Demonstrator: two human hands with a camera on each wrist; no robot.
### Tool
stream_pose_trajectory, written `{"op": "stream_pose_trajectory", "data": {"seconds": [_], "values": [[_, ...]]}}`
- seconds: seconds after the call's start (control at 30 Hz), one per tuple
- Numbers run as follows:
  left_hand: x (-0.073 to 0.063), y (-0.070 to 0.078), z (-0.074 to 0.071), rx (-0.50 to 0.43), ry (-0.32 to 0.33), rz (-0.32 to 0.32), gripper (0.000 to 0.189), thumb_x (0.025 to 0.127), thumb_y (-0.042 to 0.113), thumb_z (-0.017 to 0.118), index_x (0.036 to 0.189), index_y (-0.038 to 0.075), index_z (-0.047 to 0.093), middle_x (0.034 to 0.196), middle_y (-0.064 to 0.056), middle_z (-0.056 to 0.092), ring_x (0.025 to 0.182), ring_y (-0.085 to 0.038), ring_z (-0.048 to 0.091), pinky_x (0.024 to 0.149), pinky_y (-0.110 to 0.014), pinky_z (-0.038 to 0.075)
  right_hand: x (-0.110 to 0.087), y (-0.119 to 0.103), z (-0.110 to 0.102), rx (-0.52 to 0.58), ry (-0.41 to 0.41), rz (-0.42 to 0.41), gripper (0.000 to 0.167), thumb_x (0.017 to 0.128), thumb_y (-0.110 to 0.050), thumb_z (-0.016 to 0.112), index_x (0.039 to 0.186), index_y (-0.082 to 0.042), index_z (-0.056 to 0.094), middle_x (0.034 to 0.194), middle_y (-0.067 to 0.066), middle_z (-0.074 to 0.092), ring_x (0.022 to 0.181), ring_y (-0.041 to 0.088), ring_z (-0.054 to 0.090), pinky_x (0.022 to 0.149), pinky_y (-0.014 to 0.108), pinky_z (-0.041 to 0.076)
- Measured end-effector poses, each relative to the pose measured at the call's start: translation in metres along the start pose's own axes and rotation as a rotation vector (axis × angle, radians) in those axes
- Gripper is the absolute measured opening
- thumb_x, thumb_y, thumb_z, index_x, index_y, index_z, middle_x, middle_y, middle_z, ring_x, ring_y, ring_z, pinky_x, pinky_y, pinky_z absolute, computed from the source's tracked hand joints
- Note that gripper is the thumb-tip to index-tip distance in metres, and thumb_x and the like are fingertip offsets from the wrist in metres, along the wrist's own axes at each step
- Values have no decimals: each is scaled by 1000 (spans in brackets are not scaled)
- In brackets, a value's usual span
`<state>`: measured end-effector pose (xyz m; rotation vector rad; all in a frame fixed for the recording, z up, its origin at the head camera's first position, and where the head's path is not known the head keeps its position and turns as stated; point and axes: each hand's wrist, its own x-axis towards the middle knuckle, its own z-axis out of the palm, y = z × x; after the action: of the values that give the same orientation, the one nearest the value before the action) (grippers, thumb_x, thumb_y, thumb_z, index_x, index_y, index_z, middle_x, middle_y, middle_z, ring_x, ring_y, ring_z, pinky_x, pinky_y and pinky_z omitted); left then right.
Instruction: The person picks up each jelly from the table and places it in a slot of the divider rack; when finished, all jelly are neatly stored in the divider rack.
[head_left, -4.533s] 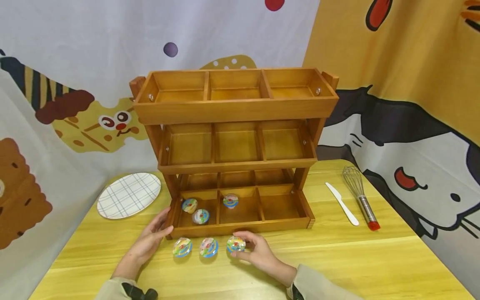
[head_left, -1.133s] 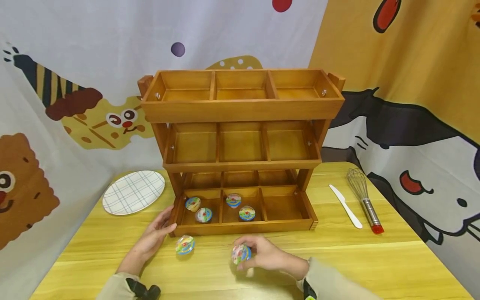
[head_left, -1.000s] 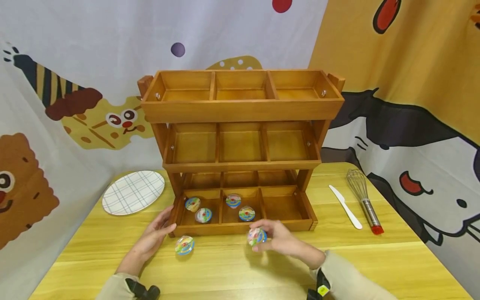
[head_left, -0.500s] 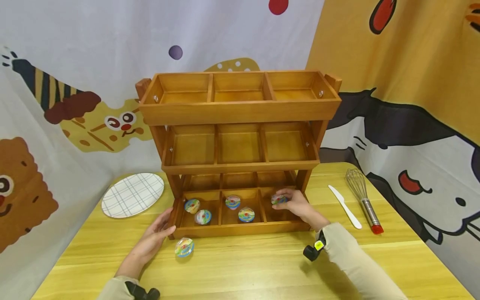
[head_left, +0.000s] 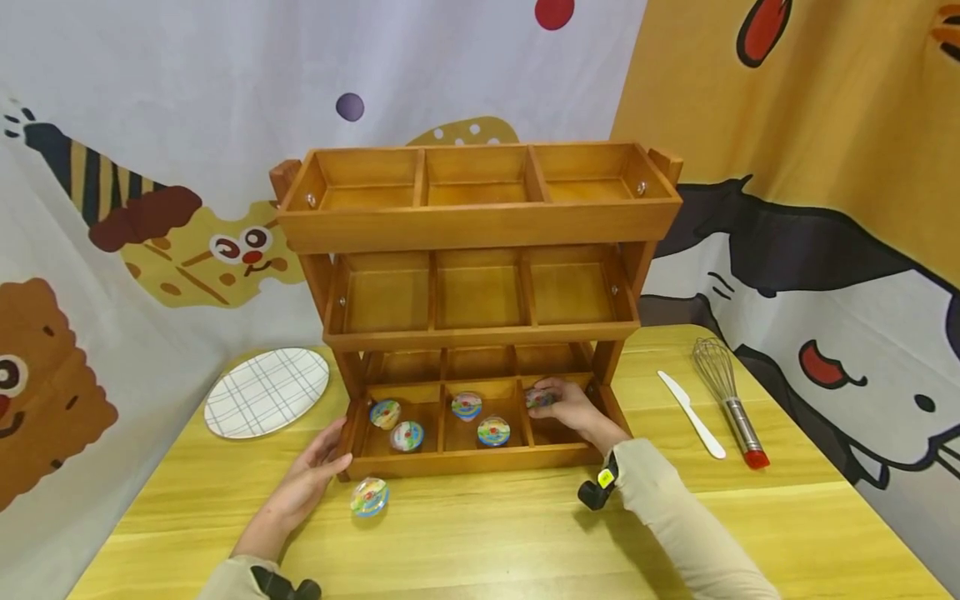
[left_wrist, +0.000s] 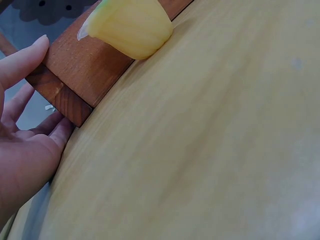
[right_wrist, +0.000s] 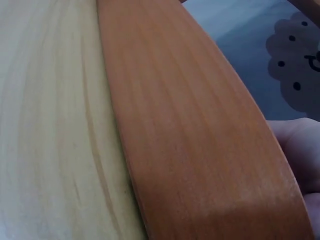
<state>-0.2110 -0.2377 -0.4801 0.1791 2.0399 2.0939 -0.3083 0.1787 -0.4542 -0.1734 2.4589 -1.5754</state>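
My right hand [head_left: 567, 406] is inside the right compartment of the bottom tier of a wooden rack [head_left: 480, 461]. It pinches a jelly cup [head_left: 538, 398] near the divider, partly covering it; in the right wrist view the rack's front board hides the cup. At the rack's lower left corner, my left hand [head_left: 300, 483] rests with its thumb near the front board and its other fingers along the side. One yellow jelly cup [left_wrist: 135, 30] stands on the table in front of that corner. Two cups [head_left: 407, 436] sit in the left compartment and two cups [head_left: 493, 431] in the middle one.
A checked white plate [head_left: 267, 393] lies left of the rack. To the right are a white knife [head_left: 691, 413] and a whisk [head_left: 731, 400] with a red end. The rack's two upper tiers [head_left: 480, 225] overhang the bottom one. A printed curtain hangs behind.
My right hand has carried one cup from the table into the right compartment, then shifted left inside it. Earlier, another cup went into the middle compartment. The left hand stays at the rack's corner.
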Motion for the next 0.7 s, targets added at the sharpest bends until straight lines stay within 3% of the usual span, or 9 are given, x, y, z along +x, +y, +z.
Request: {"op": "stream_pose_trajectory", "data": {"seconds": [0.07,0.17,0.3,0.43,0.53,0.6,0.7], "values": [[0,0,-1,11,8,-10,67,88,13,51,143,17,12,148,-11,3,131,-21,7,91,-8,27,0,-1,1,-1,3,-5,52,72,-16,72,117,-4,48,109,14,57,100,24,53,84,34,45],[0,-1,-1,5,15,-13,67,88,12,51,143,17,13,148,-11,2,132,-23,6,105,-26,19,-1,-2,0,-16,21,-12,54,72,-16,73,117,-2,48,110,16,56,100,25,54,83,34,46],[1,-1,1,-9,-1,-2,68,88,11,51,143,15,11,148,-13,0,134,-29,0,108,-48,3,-8,-8,-2,-10,99,1,56,76,-18,69,122,2,43,115,21,54,103,31,54,86,39,45],[1,0,1,-22,-5,4,67,88,9,50,143,14,11,149,-13,0,135,-30,-1,107,-50,1,-20,-21,0,32,269,0,53,78,-19,66,122,0,43,117,21,54,106,33,53,87,41,45],[1,1,1,-26,0,3,66,88,8,50,143,14,12,149,-12,1,135,-30,-1,108,-48,2,-33,-36,12,97,337,-50,48,78,-18,66,119,-3,47,115,20,55,102,30,54,82,37,47],[1,2,1,-27,2,2,67,88,8,50,143,14,12,149,-12,1,135,-30,-1,107,-48,2,-43,-48,25,139,323,-109,44,77,-17,67,116,-5,50,112,19,57,98,26,56,79,32,48],[0,3,2,-38,4,-1,68,88,8,51,142,13,12,148,-13,1,135,-30,-1,108,-49,1,-59,-65,50,204,220,-222,39,77,-13,68,111,-4,54,105,21,60,90,21,60,75,26,49]]}}
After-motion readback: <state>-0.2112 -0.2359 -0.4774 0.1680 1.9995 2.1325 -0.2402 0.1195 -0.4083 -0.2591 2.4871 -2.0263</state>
